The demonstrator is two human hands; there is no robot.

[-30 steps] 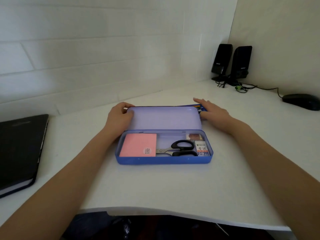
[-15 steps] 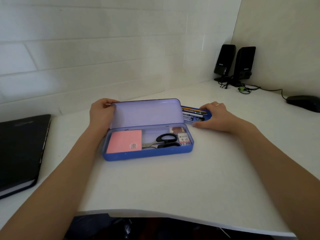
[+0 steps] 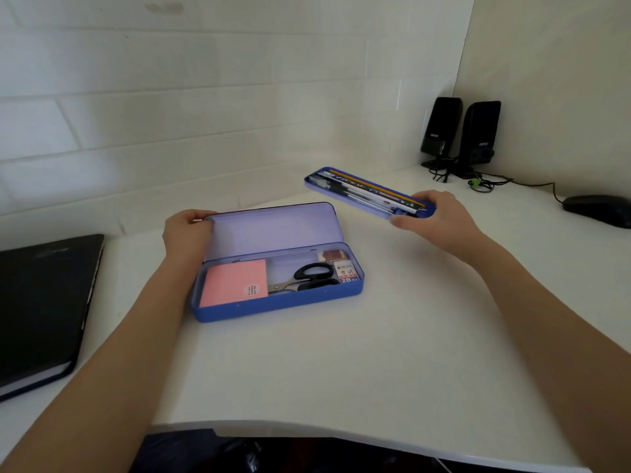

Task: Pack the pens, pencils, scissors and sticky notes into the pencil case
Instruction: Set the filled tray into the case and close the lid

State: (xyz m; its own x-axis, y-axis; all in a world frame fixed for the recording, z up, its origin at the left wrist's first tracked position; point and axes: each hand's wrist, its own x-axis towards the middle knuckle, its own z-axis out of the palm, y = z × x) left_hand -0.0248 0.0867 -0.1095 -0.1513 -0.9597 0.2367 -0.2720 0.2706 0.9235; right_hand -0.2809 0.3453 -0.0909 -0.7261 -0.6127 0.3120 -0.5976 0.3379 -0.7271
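Note:
A blue pencil case (image 3: 273, 307) lies open on the white desk, its lilac lid (image 3: 273, 230) standing up. Inside lie a pink sticky-note pad (image 3: 232, 281), black-handled scissors (image 3: 307, 278), an eraser (image 3: 333, 256) and a small 2B lead box (image 3: 346, 272). My left hand (image 3: 186, 233) grips the lid's left end. My right hand (image 3: 433, 216) holds the near end of a blue inner tray (image 3: 362, 199), raised off the desk behind and right of the case. Several pens and pencils (image 3: 368, 191) lie along that tray.
A black notebook (image 3: 41, 308) lies at the left desk edge. Two black speakers (image 3: 461, 134) with cables stand in the back right corner, and a black mouse (image 3: 601, 209) sits at the far right. The desk's front edge curves close below the case.
My right hand has lifted the tray of pens out from behind the lid and carried it up and to the right. My left hand has stayed on the lid.

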